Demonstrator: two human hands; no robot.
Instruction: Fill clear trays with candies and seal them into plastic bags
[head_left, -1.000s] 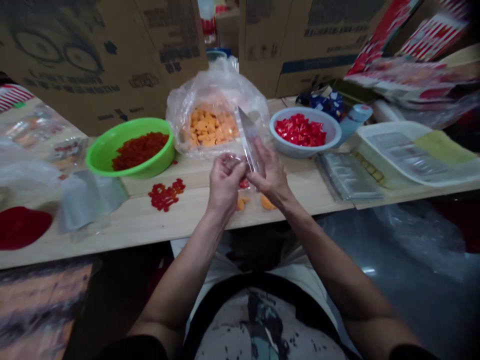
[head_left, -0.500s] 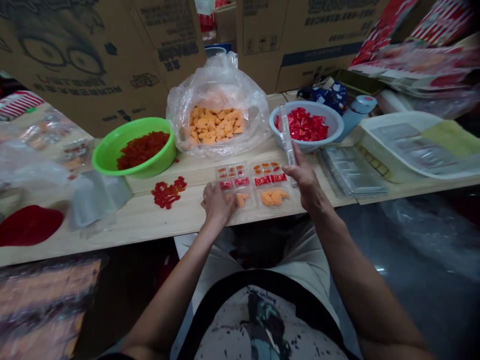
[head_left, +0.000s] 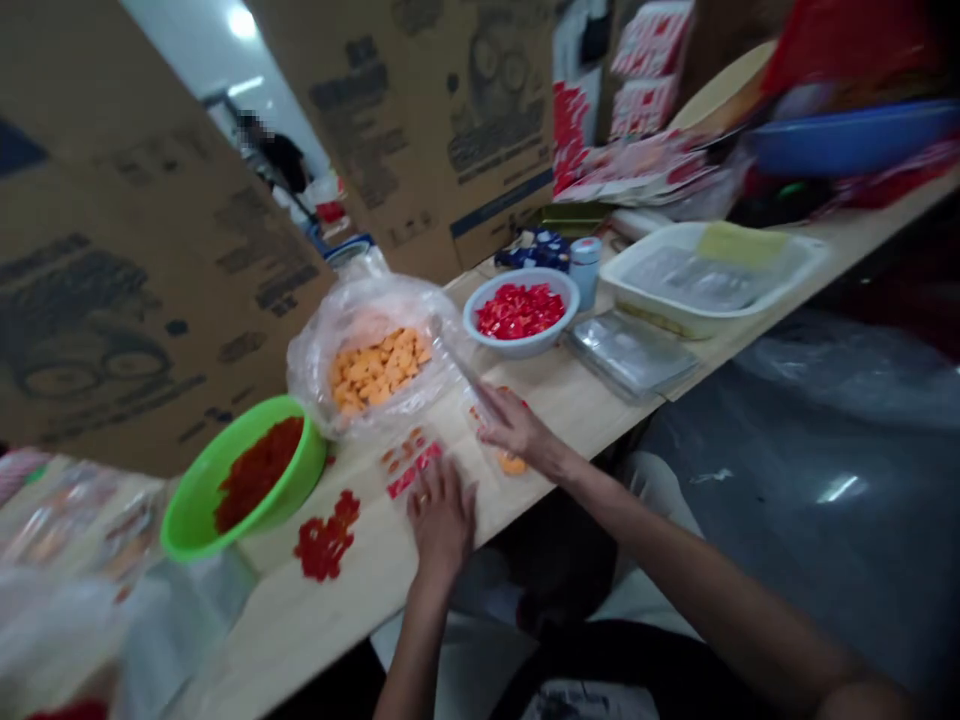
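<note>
My left hand (head_left: pixel 441 515) lies with its fingers stretched out over the front of a clear compartment tray (head_left: pixel 409 462), covering that part. Orange-red pieces and red wrapped packets show in the tray's uncovered rows. My right hand (head_left: pixel 521 435) grips a thin clear plastic tray (head_left: pixel 469 370), tilted up on edge and blurred by motion. Under and behind that hand a second filled tray is mostly hidden; its orange pieces (head_left: pixel 511 462) show by the wrist. Left of my left hand is a loose pile of red-orange pieces (head_left: pixel 326 535) on the wooden table (head_left: pixel 300 620).
A green bowl (head_left: pixel 176 525) of red-orange pieces, a plastic bag (head_left: pixel 307 360) of orange pieces and a pale blue bowl (head_left: pixel 517 347) of red packets line the back. Stacked clear trays (head_left: pixel 634 350) and a white tub (head_left: pixel 697 310) stand right. Cardboard boxes (head_left: pixel 420 120) rise behind.
The view has turned and tilted. My left hand has spread its fingers over the left tray. My right hand still holds the clear tray, now over the right filled one.
</note>
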